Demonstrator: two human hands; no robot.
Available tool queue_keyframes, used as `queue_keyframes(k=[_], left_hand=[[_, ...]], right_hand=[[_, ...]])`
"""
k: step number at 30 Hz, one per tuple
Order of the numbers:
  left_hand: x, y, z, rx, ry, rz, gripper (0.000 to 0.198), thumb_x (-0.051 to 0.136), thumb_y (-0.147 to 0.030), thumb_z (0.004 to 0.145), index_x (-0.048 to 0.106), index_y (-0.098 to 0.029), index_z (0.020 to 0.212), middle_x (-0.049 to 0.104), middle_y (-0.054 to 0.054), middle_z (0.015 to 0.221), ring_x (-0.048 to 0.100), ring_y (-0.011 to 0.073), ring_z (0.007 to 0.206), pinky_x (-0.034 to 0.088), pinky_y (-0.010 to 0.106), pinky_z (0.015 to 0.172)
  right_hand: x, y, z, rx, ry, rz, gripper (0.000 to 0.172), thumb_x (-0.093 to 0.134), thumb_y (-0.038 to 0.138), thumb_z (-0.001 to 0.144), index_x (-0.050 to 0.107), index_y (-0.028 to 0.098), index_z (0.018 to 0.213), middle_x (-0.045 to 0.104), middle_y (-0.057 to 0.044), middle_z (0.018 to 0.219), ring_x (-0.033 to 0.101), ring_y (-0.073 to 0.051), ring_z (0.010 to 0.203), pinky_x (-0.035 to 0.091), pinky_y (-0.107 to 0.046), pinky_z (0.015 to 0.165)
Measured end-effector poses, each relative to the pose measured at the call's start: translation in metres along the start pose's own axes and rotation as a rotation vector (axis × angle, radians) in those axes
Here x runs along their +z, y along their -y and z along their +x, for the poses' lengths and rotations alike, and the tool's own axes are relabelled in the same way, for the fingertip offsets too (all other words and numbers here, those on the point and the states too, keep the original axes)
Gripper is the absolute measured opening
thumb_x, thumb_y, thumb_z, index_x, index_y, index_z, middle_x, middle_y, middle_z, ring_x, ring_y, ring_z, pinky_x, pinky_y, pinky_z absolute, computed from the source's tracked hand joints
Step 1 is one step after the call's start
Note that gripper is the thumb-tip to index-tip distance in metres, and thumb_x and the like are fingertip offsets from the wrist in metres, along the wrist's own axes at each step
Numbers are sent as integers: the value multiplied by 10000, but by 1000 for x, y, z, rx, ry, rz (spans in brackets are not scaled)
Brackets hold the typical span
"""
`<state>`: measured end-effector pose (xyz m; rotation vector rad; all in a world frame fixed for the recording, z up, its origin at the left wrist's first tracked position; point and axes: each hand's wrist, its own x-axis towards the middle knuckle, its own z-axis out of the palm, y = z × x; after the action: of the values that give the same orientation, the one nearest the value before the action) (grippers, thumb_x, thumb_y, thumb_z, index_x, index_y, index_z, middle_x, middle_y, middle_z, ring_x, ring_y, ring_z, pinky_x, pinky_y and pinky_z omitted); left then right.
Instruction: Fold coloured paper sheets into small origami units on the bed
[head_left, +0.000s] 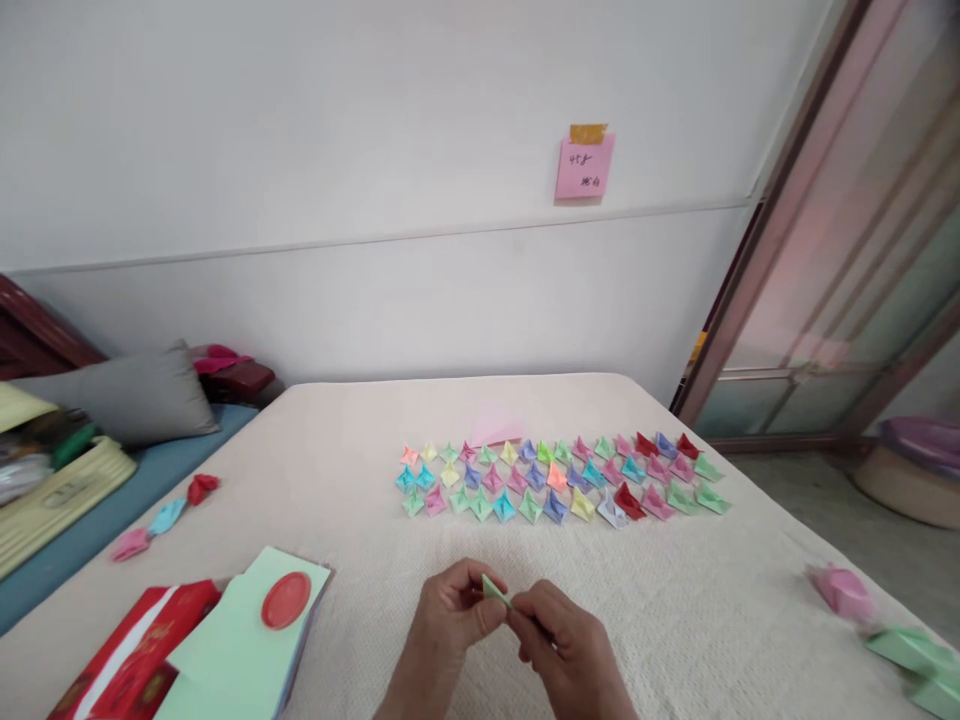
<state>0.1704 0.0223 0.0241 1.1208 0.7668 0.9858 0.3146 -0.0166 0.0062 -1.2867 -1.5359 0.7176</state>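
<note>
From where I stand, the person's left hand [448,612] and right hand [564,645] meet at six o'clock on the table [337,440]. The fingers [480,603] of both are pinched shut on a small green paper [496,590], held just above the cloth between them. At twelve o'clock from the hands lie rows of folded paper pieces [555,480] in many colours. At nine o'clock sits a paper stack [232,650] with a red disc [286,600] on top, touching a red box [135,650].
</note>
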Motion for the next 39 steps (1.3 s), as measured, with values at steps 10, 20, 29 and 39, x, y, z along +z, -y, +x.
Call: queue_keyframes(k=[10, 20, 29, 39], left_hand=[[8, 2, -2, 13, -205, -5, 165, 735, -254, 666, 608, -155, 633, 477, -49, 553, 393, 101, 559, 312, 223, 561], [1, 13, 2, 34, -218, -71, 205, 642, -251, 774, 573, -157, 605, 470, -27, 584, 391, 120, 598, 337, 248, 596], [1, 15, 7, -21, -233, -3, 219, 670, -352, 733, 589, -162, 661, 497, -28, 606, 420, 118, 594, 347, 237, 592], [-4, 31, 14, -50, -208, 107, 282, 728, -371, 642, 562, -160, 555, 431, -53, 507, 343, 90, 514, 260, 220, 512]], right_hand=[[2, 10, 1, -111, -3, -119, 292, 436, 257, 917, 507, 198, 640, 495, 16, 626, 489, -114, 564, 362, -205, 517], [7, -5, 5, -93, 30, -124, 291, 435, 272, 912, 491, 203, 635, 493, 21, 612, 488, -112, 550, 354, -202, 506], [9, -13, 7, -15, 22, -77, 286, 444, 298, 899, 487, 205, 633, 498, 24, 592, 478, -115, 535, 355, -209, 500], [-2, -12, 11, 146, -32, -187, 398, 539, 443, 832, 393, 213, 540, 430, 48, 493, 411, -108, 474, 289, -217, 447]])
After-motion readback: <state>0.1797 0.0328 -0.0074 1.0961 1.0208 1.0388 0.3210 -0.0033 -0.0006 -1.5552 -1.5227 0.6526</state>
